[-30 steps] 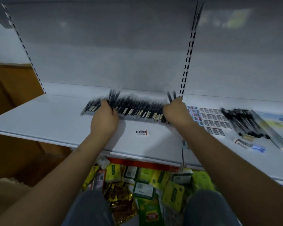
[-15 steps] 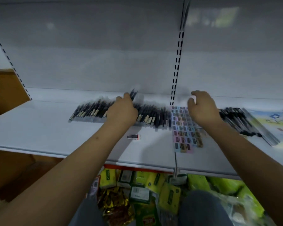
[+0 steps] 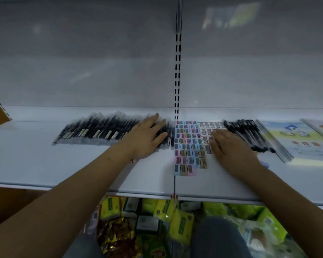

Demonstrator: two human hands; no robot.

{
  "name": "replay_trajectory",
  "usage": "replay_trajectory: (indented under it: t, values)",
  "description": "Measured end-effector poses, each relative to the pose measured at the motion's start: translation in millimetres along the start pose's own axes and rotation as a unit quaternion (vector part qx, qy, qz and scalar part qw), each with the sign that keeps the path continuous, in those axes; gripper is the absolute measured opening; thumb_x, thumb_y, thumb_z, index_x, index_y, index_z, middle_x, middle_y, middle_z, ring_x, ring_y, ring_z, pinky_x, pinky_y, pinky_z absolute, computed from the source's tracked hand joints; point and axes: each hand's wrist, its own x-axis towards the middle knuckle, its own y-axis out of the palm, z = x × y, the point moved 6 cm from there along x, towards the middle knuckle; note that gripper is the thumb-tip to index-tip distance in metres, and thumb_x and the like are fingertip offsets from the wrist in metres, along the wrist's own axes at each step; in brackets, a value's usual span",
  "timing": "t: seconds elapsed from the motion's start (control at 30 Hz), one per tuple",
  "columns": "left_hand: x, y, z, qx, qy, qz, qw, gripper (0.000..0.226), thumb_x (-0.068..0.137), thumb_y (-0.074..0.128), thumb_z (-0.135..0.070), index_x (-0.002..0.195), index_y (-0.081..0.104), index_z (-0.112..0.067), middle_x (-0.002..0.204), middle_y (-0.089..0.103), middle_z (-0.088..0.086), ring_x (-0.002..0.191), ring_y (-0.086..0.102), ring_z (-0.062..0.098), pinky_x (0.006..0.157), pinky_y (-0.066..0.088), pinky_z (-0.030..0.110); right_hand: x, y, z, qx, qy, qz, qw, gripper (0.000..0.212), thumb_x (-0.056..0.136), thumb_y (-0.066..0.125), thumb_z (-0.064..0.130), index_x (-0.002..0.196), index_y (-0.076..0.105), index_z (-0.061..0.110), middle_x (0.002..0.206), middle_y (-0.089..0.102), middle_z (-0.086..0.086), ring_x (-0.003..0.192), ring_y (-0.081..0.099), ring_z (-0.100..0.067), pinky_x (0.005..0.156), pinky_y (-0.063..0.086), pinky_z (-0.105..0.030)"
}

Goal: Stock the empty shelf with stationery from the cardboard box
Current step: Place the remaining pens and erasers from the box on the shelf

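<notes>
Two hands flat on the white shelf [image 3: 35,161], fingers straight, gripping nothing. Landmark: the slotted upright [image 3: 177,75] in the back panel.

Left hand [image 3: 147,138], just left of the upright, lies palm-down on the right end of the row of black pens [image 3: 101,130]. That row runs leftward from the upright along the back of the shelf; motion blur smears it, so a count and the cap details are unreadable. The pens under the palm are hidden.

Right hand [image 3: 229,146], right of the upright, fingers spread and relaxed, rests over the grey-labelled erasers [image 3: 211,125]; it covers most of that patch.

The pastel block of small sharpeners [image 3: 187,146] sits directly below the upright, between the two hands, its labels too small to read.

Further right of the upright: a second bunch of black pens [image 3: 248,135], then exercise books [image 3: 295,140], cut off by the frame edge.

Below the shelf, yellow-green packets [image 3: 164,211] are partly hidden by the person's knees.
</notes>
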Motion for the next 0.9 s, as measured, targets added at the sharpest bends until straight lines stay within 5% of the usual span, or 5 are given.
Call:
replay_trajectory:
  t: [0.13, 0.37, 0.67, 0.77, 0.9]
  values:
    - [5.7, 9.3, 0.9, 0.035, 0.045, -0.007, 0.998, 0.084, 0.09, -0.001, -0.071, 0.157, 0.013, -0.023, 0.166, 0.004, 0.003, 0.152, -0.003, 0.014, 0.124, -0.003, 0.04, 1.4, 2.3, -4.1, 0.014, 0.024, -0.018, 0.999, 0.056, 0.102, 0.025, 0.041, 0.139, 0.049, 0.007, 0.143, 0.05, -0.011, 0.131, 0.045, -0.024, 0.111, 0.035, -0.038]
    - [-7.4, 1.8, 0.4, 0.106, 0.188, 0.046, 0.975, 0.074, 0.097, 0.022, -0.071, 0.156, -0.007, -0.037, 0.162, -0.015, -0.011, 0.149, -0.018, 0.006, 0.122, -0.013, 0.036, 1.4, 5.3, -5.7, 0.039, 0.031, -0.015, 0.999, 0.051, 0.104, 0.029, 0.037, 0.144, 0.044, 0.009, 0.151, 0.042, -0.011, 0.141, 0.035, -0.023, 0.118, 0.024, -0.036]
    - [4.5, 0.1, 2.6, 0.052, 0.16, 0.048, 0.985, 0.07, 0.097, 0.03, -0.068, 0.156, 0.012, -0.035, 0.164, -0.004, -0.008, 0.149, -0.01, 0.004, 0.123, -0.004, 0.033, -0.3, 3.3, -4.9, 0.055, 0.031, -0.018, 0.998, 0.048, 0.105, 0.031, 0.034, 0.14, 0.047, 0.007, 0.146, 0.047, -0.012, 0.136, 0.04, -0.023, 0.114, 0.026, -0.031]
    - [-2.7, -13.7, 2.3, 0.021, 0.147, -0.022, 0.989, 0.069, 0.099, 0.032, -0.064, 0.157, 0.016, -0.029, 0.165, 0.003, -0.006, 0.151, -0.005, 0.009, 0.124, -0.002, 0.036, -0.6, 1.4, -4.6, 0.052, 0.018, -0.029, 0.998, 0.047, 0.105, 0.032, 0.034, 0.138, 0.05, 0.006, 0.144, 0.049, -0.013, 0.133, 0.044, -0.025, 0.112, 0.029, -0.031]
    - [-53.2, -47.9, 29.0, -0.13, 0.024, -0.24, 0.962, 0.03, 0.099, 0.053, -0.033, 0.125, 0.059, -0.019, 0.123, 0.056, 0.002, 0.116, 0.051, 0.017, 0.098, 0.044, 0.038, -1.0, -8.5, 9.1, 0.047, -0.042, -0.078, 0.995, 0.051, 0.099, 0.029, 0.035, 0.129, 0.058, 0.005, 0.132, 0.059, -0.014, 0.121, 0.055, -0.03, 0.106, 0.037, -0.036]
